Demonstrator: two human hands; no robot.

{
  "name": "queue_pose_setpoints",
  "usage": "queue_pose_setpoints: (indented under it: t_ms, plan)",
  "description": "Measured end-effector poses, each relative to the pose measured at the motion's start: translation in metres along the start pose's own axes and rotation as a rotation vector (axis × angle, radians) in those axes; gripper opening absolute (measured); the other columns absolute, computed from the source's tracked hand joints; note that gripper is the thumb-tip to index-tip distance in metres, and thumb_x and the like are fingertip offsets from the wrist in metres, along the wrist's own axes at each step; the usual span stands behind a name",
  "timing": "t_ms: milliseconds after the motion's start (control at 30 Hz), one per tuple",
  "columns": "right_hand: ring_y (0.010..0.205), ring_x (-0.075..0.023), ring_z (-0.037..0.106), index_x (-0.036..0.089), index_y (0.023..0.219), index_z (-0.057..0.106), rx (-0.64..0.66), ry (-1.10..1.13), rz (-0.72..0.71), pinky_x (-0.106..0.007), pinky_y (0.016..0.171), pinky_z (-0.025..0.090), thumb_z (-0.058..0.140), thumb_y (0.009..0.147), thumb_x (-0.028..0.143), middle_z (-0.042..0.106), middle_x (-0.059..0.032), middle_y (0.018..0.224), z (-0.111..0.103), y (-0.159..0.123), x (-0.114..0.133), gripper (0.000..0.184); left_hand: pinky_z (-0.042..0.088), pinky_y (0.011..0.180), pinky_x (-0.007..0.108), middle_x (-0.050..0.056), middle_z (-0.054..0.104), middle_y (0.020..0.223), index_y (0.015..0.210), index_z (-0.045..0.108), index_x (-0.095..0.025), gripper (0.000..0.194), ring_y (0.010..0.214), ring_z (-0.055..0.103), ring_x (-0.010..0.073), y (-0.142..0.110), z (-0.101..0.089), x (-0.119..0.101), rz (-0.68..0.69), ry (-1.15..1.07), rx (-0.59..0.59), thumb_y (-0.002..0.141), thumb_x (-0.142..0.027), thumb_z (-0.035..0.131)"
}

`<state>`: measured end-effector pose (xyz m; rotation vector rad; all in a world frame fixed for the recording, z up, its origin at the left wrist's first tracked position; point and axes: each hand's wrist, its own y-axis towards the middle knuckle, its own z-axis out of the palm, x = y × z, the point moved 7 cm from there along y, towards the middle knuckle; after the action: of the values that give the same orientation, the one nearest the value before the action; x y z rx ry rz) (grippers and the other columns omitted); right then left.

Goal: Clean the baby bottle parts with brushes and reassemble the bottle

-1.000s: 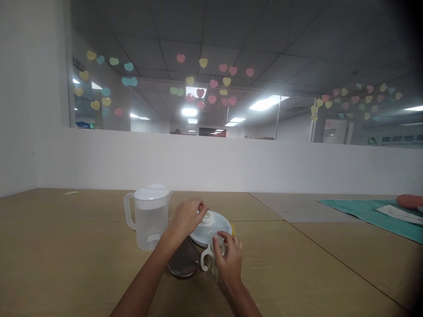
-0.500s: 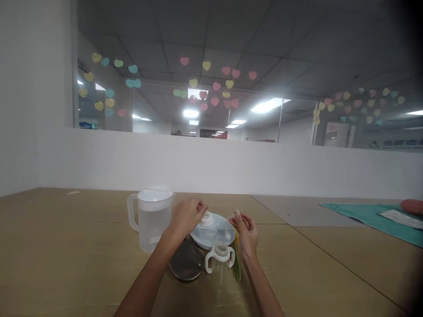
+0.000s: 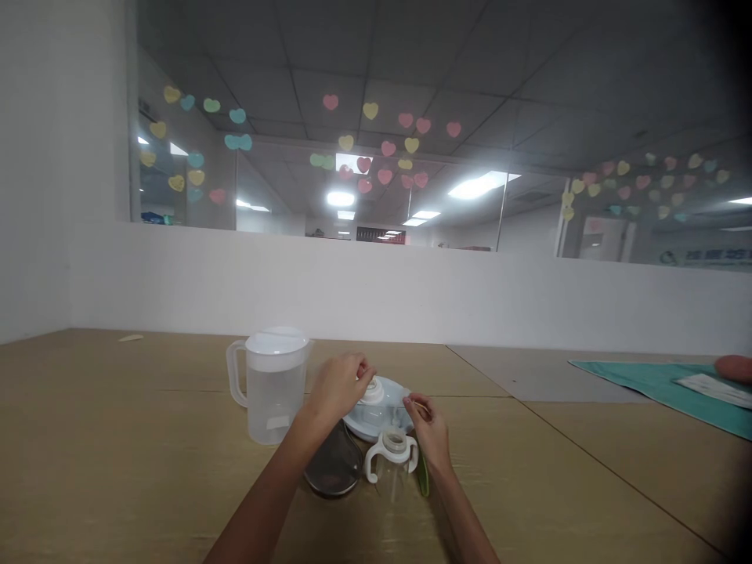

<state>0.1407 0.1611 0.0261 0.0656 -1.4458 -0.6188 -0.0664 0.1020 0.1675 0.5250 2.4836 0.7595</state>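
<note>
Over the pale blue plate (image 3: 367, 432), my left hand (image 3: 344, 385) is closed in a pinch at the white baby bottle top (image 3: 371, 394). My right hand (image 3: 430, 429) is closed around a thin, pale straw by the plate's right side. Its lower end (image 3: 397, 417) hangs over the plate. Just in front stands a clear baby bottle (image 3: 395, 474), uncapped and upright, with a white two-handled collar (image 3: 381, 452). A green-handled tool (image 3: 423, 475) lies beside it, partly hidden by my right hand.
A lidded plastic jug (image 3: 275, 395) with clear liquid stands to the left. A dark, curved metal tray (image 3: 334, 464) lies under my left forearm. Far right is a teal cloth (image 3: 640, 385) with a white cloth (image 3: 714, 388) and a reddish object (image 3: 733, 369). A white wall (image 3: 352, 286) borders the table's back.
My right hand has moved down and left with the straw, whose end has shifted left over the plate. My left hand has shifted slightly right with the bottle top.
</note>
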Motion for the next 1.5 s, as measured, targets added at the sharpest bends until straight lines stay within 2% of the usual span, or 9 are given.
queue_pose_setpoints:
  t_ms: [167, 367, 500, 633, 800, 1133, 1333, 1400, 1500]
  plan:
    - [0.096, -0.0272, 0.061, 0.018, 0.068, 0.071, 0.13, -0.088, 0.03, -0.038, 0.087, 0.044, 0.058, 0.069, 0.063, 0.07, -0.0109, 0.089, 0.008, -0.005, 0.007, 0.048, 0.038, 0.067, 0.026, 0.004, 0.067, 0.086, 0.082, 0.062, -0.018, 0.025, 0.077, 0.06, 0.0171, -0.001, 0.012, -0.006, 0.02, -0.006, 0.022, 0.088, -0.031, 0.041]
    - [0.099, -0.0245, 0.061, 0.023, 0.103, 0.067, 0.443, 0.445, 0.13, -0.036, 0.084, 0.049, 0.071, 0.065, 0.049, 0.067, -0.0074, 0.108, 0.029, -0.021, 0.033, 0.046, 0.041, 0.076, 0.027, 0.004, 0.065, 0.093, 0.092, 0.061, -0.019, 0.024, 0.086, 0.059, 0.0173, -0.012, 0.027, -0.043, 0.186, -0.147, 0.077, 0.09, -0.027, 0.039]
    - [0.09, -0.0211, 0.063, 0.024, 0.101, 0.068, 0.497, 0.594, 0.16, -0.033, 0.08, 0.052, 0.079, 0.059, 0.039, 0.068, -0.0051, 0.103, 0.028, -0.027, 0.041, 0.046, 0.043, 0.077, 0.028, 0.004, 0.065, 0.097, 0.097, 0.061, -0.02, 0.02, 0.09, 0.058, 0.0184, -0.018, 0.032, -0.058, 0.244, -0.25, 0.09, 0.085, -0.029, 0.048]
    - [0.088, -0.0191, 0.063, 0.023, 0.097, 0.069, 0.544, 0.608, 0.142, -0.029, 0.083, 0.05, 0.08, 0.056, 0.045, 0.069, -0.0044, 0.097, 0.025, -0.027, 0.038, 0.048, 0.044, 0.071, 0.024, 0.002, 0.067, 0.088, 0.087, 0.064, -0.019, 0.019, 0.08, 0.059, 0.0155, -0.015, 0.043, -0.053, 0.28, -0.463, 0.126, 0.081, -0.034, 0.054]
    - [0.077, -0.0196, 0.064, 0.02, 0.098, 0.069, 0.666, 0.553, 0.139, -0.03, 0.077, 0.05, 0.077, 0.057, 0.053, 0.069, -0.0069, 0.091, 0.03, -0.031, 0.035, 0.053, 0.042, 0.057, 0.021, 0.0, 0.064, 0.064, 0.077, 0.066, -0.016, 0.024, 0.055, 0.057, 0.0111, -0.008, 0.06, -0.034, 0.155, -0.699, 0.093, 0.081, -0.036, 0.053]
    - [0.085, -0.0258, 0.063, 0.022, 0.08, 0.069, 0.408, 0.366, 0.053, -0.041, 0.083, 0.049, 0.068, 0.049, 0.07, 0.069, -0.0103, 0.089, 0.017, -0.027, 0.033, 0.057, 0.04, 0.043, 0.02, 0.001, 0.059, 0.055, 0.069, 0.066, -0.012, 0.029, 0.044, 0.051, 0.0094, -0.005, 0.086, -0.028, -0.151, -1.198, 0.115, 0.065, -0.041, 0.067]
    - [0.095, -0.0284, 0.063, 0.025, 0.092, 0.067, 0.285, 0.42, 0.014, -0.044, 0.09, 0.047, 0.072, 0.047, 0.064, 0.067, -0.0094, 0.103, 0.002, -0.017, 0.032, 0.06, 0.018, 0.032, 0.015, -0.007, 0.04, 0.046, 0.067, 0.06, -0.011, 0.032, 0.034, 0.022, 0.0005, 0.007, 0.085, 0.015, -0.513, -1.411, -0.097, 0.068, -0.044, 0.063]
    - [0.096, -0.0269, 0.062, 0.024, 0.092, 0.067, 0.194, 0.444, 0.003, -0.043, 0.09, 0.047, 0.071, 0.055, 0.06, 0.068, -0.0078, 0.102, -0.004, -0.009, 0.028, 0.052, 0.023, 0.034, 0.015, -0.003, 0.052, 0.057, 0.077, 0.063, -0.011, 0.032, 0.038, 0.032, 0.0015, 0.011, 0.079, 0.028, -0.453, -1.321, -0.081, 0.069, -0.041, 0.062]
    - [0.087, -0.026, 0.064, 0.019, 0.09, 0.068, 0.086, 0.305, 0.053, -0.042, 0.083, 0.05, 0.072, 0.058, 0.053, 0.069, -0.0082, 0.094, -0.006, -0.001, 0.011, 0.047, 0.038, 0.046, 0.018, 0.005, 0.066, 0.084, 0.097, 0.066, -0.014, 0.03, 0.056, 0.055, 0.0085, 0.008, 0.082, 0.036, -0.259, -0.705, 0.127, 0.075, -0.033, 0.058]
